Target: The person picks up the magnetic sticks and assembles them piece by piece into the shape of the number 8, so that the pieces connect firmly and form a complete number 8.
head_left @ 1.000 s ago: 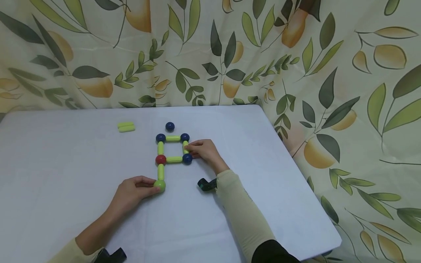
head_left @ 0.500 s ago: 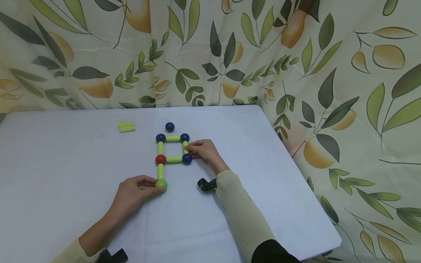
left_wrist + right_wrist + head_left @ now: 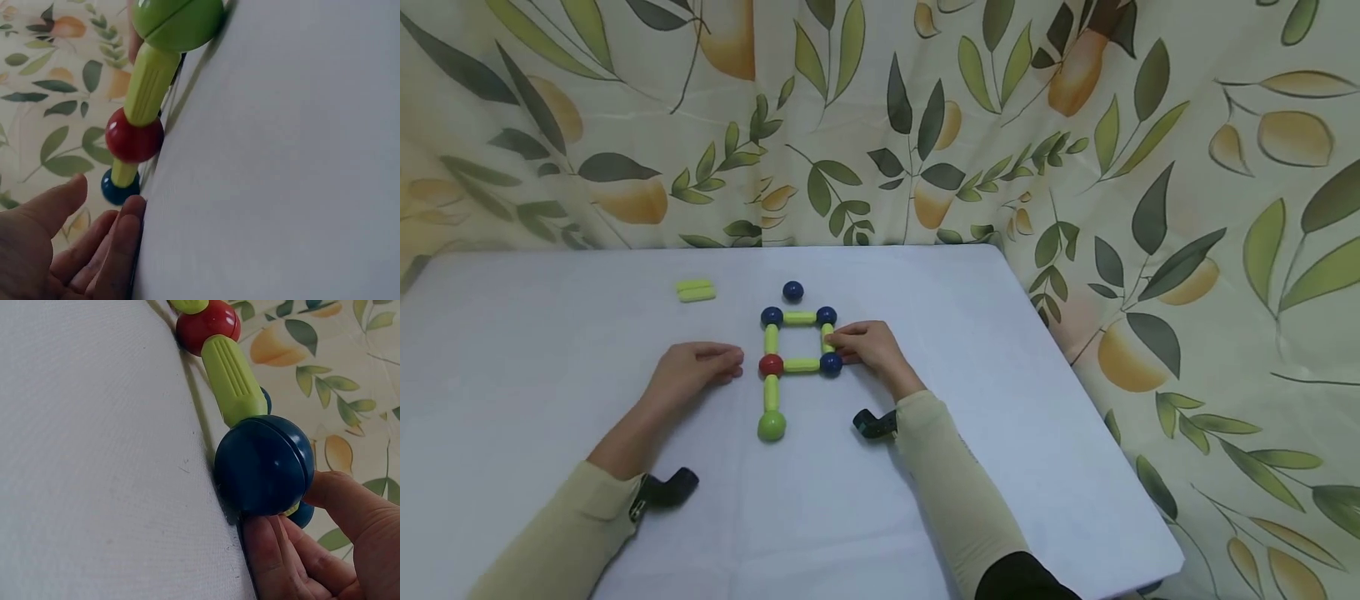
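Observation:
Lime-green rods and balls form a square with a tail on the table. Blue balls stand at three corners and a red ball [image 3: 771,365] at the near left one. From the red ball a rod [image 3: 771,393] runs down to a green ball [image 3: 771,427]. My right hand [image 3: 874,348] pinches the square's right-side rod [image 3: 827,331] just above the near right blue ball [image 3: 262,465], which hides most of that rod in the right wrist view. My left hand [image 3: 694,371] is off to the left of the red ball, thumb and fingers parted and holding nothing.
Behind the square lies a loose blue ball [image 3: 793,291]. Two spare lime-green rods [image 3: 696,290] lie side by side at the back left. The white table [image 3: 1000,467] has its right edge beyond my right arm, and a leaf-patterned curtain [image 3: 880,125] hangs behind it.
My left hand has let go of the green ball and moved up and left, away from the tail. The right hand keeps its pinch on the right-side rod.

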Available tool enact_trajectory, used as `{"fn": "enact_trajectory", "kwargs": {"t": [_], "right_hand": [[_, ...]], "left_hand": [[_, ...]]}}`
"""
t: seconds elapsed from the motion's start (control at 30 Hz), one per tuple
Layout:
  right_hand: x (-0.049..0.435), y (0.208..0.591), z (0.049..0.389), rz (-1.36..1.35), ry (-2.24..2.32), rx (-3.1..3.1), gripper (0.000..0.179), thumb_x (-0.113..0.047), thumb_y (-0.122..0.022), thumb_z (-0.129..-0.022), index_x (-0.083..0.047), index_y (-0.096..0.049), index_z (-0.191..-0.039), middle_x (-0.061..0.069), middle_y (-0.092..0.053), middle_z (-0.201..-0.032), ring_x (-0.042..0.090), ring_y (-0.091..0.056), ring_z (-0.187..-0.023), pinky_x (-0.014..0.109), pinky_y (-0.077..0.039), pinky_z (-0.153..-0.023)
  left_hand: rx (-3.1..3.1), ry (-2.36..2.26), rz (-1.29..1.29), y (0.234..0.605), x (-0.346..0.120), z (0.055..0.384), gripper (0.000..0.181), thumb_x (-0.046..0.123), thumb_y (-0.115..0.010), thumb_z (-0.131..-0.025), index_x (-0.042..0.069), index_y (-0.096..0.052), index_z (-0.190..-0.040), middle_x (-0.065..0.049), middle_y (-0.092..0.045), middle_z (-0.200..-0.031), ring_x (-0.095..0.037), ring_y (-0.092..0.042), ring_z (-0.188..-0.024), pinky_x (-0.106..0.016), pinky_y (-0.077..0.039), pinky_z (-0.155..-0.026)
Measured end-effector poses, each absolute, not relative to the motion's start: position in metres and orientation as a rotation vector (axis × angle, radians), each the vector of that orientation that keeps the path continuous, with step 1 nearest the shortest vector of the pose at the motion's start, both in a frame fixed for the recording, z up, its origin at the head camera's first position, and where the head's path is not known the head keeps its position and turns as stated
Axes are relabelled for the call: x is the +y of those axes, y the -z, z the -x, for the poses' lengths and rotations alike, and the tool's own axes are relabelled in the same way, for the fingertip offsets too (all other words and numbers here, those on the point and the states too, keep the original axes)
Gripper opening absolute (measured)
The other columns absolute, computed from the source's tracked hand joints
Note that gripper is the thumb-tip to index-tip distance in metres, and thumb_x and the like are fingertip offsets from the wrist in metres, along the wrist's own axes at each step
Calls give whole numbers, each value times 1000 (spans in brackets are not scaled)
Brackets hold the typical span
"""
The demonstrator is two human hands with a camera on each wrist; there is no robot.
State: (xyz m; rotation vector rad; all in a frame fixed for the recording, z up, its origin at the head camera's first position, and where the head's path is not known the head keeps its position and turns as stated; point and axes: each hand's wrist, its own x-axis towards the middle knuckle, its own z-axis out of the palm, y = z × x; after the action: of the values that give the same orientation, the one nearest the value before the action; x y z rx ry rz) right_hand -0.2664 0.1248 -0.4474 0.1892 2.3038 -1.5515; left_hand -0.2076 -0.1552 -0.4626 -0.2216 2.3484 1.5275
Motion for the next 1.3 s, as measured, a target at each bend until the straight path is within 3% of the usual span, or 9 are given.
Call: {"fn": "enact_trajectory", "kwargs": {"t": [0.13,0.3,0.57,1.3], "right_hand": [[125,448,267,-158,1543,2298,33,-27,-79,-84,-5,-73,-109,8,-74,-99,14,-70,-82,26,-58,-73],[126,448,267,-162,1526,2316,31,-27,-78,-85,-6,-74,-107,7,-74,-97,13,-69,-80,25,-58,-72],[126,448,268,-173,1549,2307,31,-26,-79,-84,-5,-74,-107,8,-74,-97,14,-70,-80,26,-59,-72],[112,449,263,-139,1567,2295,32,-25,-78,-85,-4,-74,-108,8,-74,-97,13,-70,-79,25,-59,-71]], "left_hand": [[2364,-1521,247,462,-138,234,58,44,-66,-93,3,-60,-133,-15,-69,-120,-19,-69,-102,-22,-56,-83],[2425,-1451,288,458,-123,248,61,48,-70,-88,4,-63,-129,-15,-71,-115,-15,-71,-90,-31,-55,-90],[2456,-1420,315,455,-119,246,61,47,-71,-88,5,-63,-130,-16,-69,-119,-20,-71,-94,-39,-50,-99],[2474,-1391,257,453,-139,244,62,49,-68,-89,4,-62,-130,-16,-71,-116,-20,-72,-95,-38,-53,-95]]}}
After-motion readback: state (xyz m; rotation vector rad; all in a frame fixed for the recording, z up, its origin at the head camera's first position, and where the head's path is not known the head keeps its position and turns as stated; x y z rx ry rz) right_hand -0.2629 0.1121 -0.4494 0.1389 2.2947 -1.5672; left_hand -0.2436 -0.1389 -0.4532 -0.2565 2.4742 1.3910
